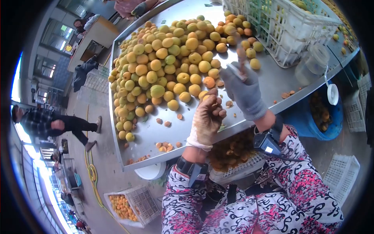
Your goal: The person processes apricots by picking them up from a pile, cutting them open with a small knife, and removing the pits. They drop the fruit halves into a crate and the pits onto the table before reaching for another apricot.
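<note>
On the metal table [150, 134] lies a large heap of yellow-orange fruit [156, 66]. My left hand [206, 117], in a pale, stained glove with bare fingertips, is closed in front of the heap; what its curled fingers hold, if anything, is too small to name. To its right and farther up, my right hand [243, 87], in a grey glove, is raised over the table, its fingers smeared by motion. Halved fruit pieces [164, 147] and small bits lie near the table's front edge.
A white crate [288, 35] and a clear plastic jug [311, 64] stand at the right. Below are a blue bin [331, 128], a crate of cut fruit [237, 171] and a crate of orange fruit [144, 204]. A person [50, 123] walks at left; another person's gloved hand [139, 9] is across the table.
</note>
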`<state>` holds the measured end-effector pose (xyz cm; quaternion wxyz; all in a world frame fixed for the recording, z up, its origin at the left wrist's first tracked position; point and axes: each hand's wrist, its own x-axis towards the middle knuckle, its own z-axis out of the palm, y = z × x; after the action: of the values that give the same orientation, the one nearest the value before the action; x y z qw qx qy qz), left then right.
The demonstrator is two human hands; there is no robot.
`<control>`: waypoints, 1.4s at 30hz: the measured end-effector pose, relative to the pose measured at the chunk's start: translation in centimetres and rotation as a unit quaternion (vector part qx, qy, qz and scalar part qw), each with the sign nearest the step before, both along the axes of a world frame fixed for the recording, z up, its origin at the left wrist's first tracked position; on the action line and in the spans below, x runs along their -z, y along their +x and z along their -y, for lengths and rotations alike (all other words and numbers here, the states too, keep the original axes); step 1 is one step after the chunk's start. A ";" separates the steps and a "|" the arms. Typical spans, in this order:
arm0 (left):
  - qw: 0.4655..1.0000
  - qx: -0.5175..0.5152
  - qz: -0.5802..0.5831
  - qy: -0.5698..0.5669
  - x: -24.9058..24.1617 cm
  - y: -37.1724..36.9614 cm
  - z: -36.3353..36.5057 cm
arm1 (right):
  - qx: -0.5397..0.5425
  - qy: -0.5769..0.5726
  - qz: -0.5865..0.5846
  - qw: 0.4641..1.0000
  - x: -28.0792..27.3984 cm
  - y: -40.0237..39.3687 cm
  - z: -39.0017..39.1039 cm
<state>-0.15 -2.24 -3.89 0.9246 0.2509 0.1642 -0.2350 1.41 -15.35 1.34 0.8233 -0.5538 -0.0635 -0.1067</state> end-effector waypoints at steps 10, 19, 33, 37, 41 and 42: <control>0.912 -0.063 0.290 0.284 2.4 -0.5 -2.2 | -0.151 -0.489 -0.032 0.858 3.5 -1.4 -1.7; 0.921 0.027 0.162 0.353 -3.3 -2.0 -4.0 | -0.119 -0.313 -0.099 0.937 3.7 0.4 0.9; 0.713 0.062 0.314 0.624 0.7 0.1 -6.4 | -0.070 -0.186 -0.191 0.961 2.4 0.5 1.2; 0.322 0.045 0.270 0.906 2.2 3.6 -7.8 | -0.081 -0.191 -0.152 0.966 2.9 0.4 1.0; 0.222 0.094 0.219 0.945 2.1 4.5 -6.5 | -0.083 -0.208 -0.136 0.965 2.8 0.1 0.9; 0.197 0.114 0.206 0.952 2.0 4.6 -6.2 | -0.081 -0.208 -0.137 0.965 2.9 0.1 1.0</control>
<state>4.49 3.96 -5.88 -0.0496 0.9965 0.0366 0.0568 1.51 -16.32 -1.60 0.6969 -0.7151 -0.0159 0.0531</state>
